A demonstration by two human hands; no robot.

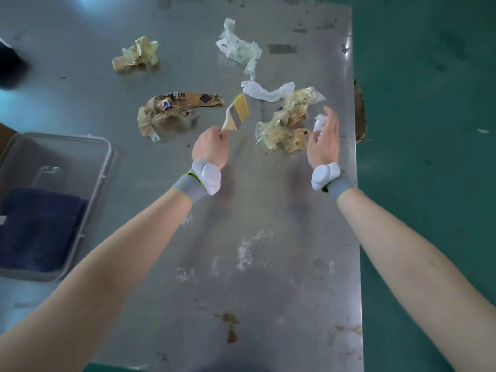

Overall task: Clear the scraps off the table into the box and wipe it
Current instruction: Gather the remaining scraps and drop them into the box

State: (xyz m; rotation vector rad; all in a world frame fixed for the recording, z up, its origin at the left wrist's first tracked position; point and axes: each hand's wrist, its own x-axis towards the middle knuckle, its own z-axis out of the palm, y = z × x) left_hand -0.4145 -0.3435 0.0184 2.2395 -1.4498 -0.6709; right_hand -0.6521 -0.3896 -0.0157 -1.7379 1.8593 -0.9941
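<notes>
Left hand (210, 146) has its grip closed on the paintbrush (236, 114) handle; right hand (323, 138) is open beside the crumpled wrappers (284, 124). Sweep low across the counter (268, 210) toward the clear box (104, 167) at left, herding scraps together

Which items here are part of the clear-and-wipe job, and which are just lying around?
Job:
- wooden-handled flat brush, gripped by the left hand
- crumpled tape and plastic scraps
- clear plastic box
- dark blue cloth inside it
- steel table

Lying about:
- green floor
- dark object, far left, unidentifiable
</notes>
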